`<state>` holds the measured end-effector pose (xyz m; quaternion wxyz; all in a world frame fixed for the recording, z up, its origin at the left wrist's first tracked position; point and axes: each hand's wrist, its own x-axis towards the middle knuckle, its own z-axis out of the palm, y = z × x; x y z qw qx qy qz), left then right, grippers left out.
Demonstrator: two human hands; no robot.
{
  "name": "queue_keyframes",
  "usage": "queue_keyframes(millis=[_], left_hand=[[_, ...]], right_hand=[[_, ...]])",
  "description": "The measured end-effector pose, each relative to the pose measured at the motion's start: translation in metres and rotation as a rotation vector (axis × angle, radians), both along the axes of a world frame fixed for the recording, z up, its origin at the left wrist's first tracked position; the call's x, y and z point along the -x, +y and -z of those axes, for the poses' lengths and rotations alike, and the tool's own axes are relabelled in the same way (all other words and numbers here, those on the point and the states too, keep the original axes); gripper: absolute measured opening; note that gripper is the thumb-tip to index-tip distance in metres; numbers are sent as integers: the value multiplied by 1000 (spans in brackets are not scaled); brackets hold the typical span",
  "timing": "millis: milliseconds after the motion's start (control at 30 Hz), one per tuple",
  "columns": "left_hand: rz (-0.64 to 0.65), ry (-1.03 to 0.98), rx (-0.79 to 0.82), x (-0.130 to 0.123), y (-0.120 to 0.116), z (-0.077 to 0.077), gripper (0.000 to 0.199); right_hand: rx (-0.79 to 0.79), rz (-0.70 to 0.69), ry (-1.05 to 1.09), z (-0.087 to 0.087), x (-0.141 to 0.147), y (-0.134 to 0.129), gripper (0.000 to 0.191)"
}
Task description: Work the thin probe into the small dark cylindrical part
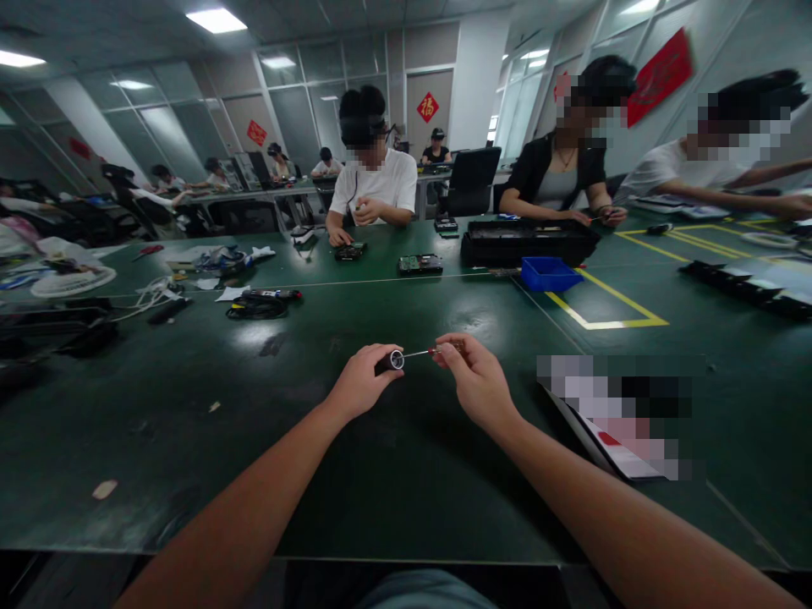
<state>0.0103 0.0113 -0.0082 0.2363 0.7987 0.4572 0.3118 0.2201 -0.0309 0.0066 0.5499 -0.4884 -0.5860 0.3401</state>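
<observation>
My left hand is closed around a small black cylinder whose round, silver-rimmed end faces right. In my right hand is a screwdriver with a thin metal shaft and a red part at the handle's front. The shaft points left, and its tip meets the rimmed end of the cylinder; how far it reaches inside cannot be made out. Both hands are above the dark green table, near its middle.
A blurred-out booklet or screen lies right of my right arm. Farther off are a coiled black cable, a circuit-board device, a blue bin and a long black case. Several people sit across the table.
</observation>
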Motion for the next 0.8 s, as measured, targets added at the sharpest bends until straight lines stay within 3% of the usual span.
queue_keyframes(millis=[533,800], left_hand=[[-16,-10,-10,1,-1,-2,37],[-5,-17,0,1,-2,-2,37]], right_hand=[[5,71,-22,5,-3,5,25],[25,90,-144,-5,-3,0,33]])
